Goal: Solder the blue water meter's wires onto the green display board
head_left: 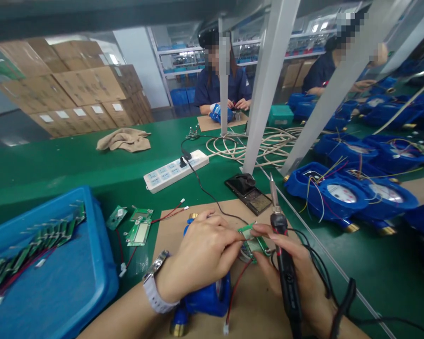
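Head view: clock face centred on the circuit board (pixel 257 246).
Board's place: between both hands, over the cardboard sheet (pixel 261 301); cannot tell whether resting on anything or lifted.
Board's handling: probably light, stiff and flat; likely fragile at the soldered points and at the pale panel; hardly slippery, though thin.
Board's best hold: by opposite bare edges, fingertips only, clear of joints and without bending.
Red-and-black lead (pixel 237 287): running out towards 7 o'clock, white plug at the end; soft, likely to tear at the joint if tugged.
Left hand (pixel 208 249): at 9 o'clock, fingers curled, tips together against the board's near edge; cannot tell whether pinching board or wire.
Right hand (pixel 305 268): at 4 o'clock, partly closed around the soldering iron (pixel 281 235), with forefinger and thumb also touching the board.
Iron: tip pointing up towards 1 o'clock, away from the board; to be held by the black handle only, metal possibly hot.
Blue meter (pixel 212 296): at 8 o'clock, under the left wrist; probably heavier and rigid.
Black iron stand (pixel 249 193): at 12 o'clock.
Blue tray (pixel 104 263): at 9 o'clock, holding more boards.
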Demonstrator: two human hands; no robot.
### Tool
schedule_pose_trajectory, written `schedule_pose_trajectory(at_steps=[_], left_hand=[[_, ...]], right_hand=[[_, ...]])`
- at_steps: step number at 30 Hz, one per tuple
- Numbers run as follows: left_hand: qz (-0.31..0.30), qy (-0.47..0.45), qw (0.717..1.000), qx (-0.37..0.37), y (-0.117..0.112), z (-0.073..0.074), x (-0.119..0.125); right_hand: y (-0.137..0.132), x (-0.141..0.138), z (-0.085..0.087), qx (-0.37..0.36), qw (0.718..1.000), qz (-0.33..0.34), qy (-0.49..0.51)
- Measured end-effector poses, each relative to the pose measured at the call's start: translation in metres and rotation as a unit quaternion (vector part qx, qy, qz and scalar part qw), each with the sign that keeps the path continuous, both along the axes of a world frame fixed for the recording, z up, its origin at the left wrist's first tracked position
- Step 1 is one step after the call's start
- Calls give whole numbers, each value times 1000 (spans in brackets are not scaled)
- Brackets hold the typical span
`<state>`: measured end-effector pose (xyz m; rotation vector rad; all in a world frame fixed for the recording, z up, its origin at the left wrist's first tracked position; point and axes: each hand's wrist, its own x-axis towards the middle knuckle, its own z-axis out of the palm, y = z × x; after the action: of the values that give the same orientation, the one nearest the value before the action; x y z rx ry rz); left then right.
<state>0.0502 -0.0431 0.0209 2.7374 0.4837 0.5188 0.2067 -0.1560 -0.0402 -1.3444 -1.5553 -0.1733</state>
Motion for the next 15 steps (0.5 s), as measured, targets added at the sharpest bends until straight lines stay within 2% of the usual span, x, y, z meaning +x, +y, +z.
schedule_pose_trajectory(at_steps=[3,8,12,15], left_hand=[[-5,0,1000,-4,-1,-1,1],[9,-6,1000,-20,-1,-3,1],[18,-22,999,-42,4,0,-3],[25,-23,998,-48,4,3,-4]], right_hand=[[-3,-2,2,-8,1000,2,6],[-6,-3,3,27,999,30,6],[-5,-4,3,22,999,42,19],[-3,-6,3,54,997,43,19]])
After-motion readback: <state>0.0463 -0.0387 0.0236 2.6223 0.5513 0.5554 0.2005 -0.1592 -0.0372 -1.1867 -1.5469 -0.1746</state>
